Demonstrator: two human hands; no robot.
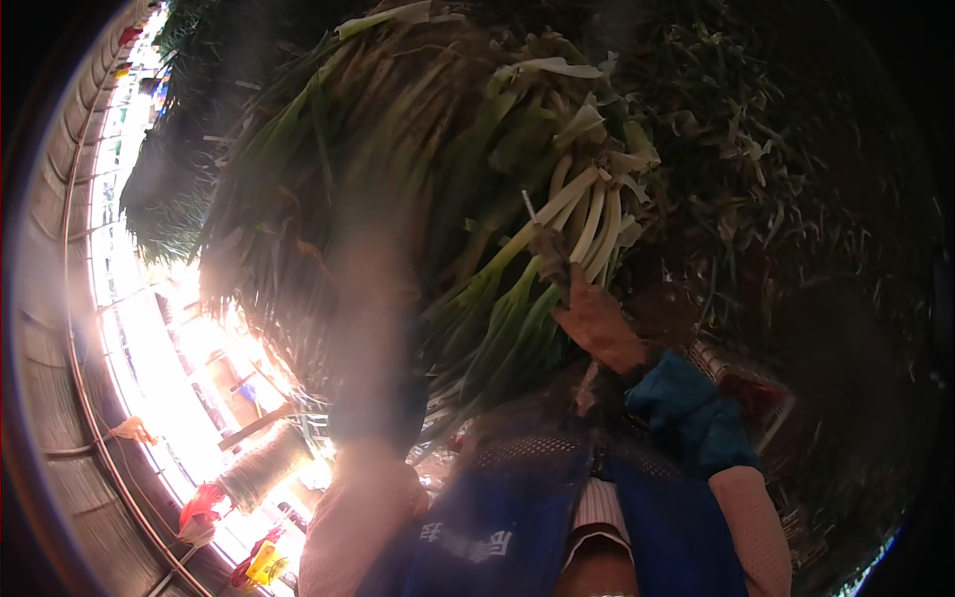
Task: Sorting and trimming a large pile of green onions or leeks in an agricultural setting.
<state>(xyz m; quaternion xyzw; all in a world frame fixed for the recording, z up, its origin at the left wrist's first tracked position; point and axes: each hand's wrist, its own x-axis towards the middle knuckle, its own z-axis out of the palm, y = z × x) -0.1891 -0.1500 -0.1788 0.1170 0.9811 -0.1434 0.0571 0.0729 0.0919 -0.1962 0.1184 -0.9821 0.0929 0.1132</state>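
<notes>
A large heap of green onions with pale stems and long green leaves fills the space before me. My right hand, below a blue sleeve cover, reaches to a fan of white stems at the heap's right side. Its fingers are closed around something dark, partly hidden, with a thin pale tip standing beyond it. Whether that hand also grips the stems is unclear. To the left, my left hand lies over the green leaves, smeared by haze and motion; its fingers cannot be made out.
Loose leaves and trimmings lie in the dark area at right. A crate-like container stands beside my right forearm. Another leafy pile rises at far left, near a ribbed curved wall and a roll of straw-coloured material.
</notes>
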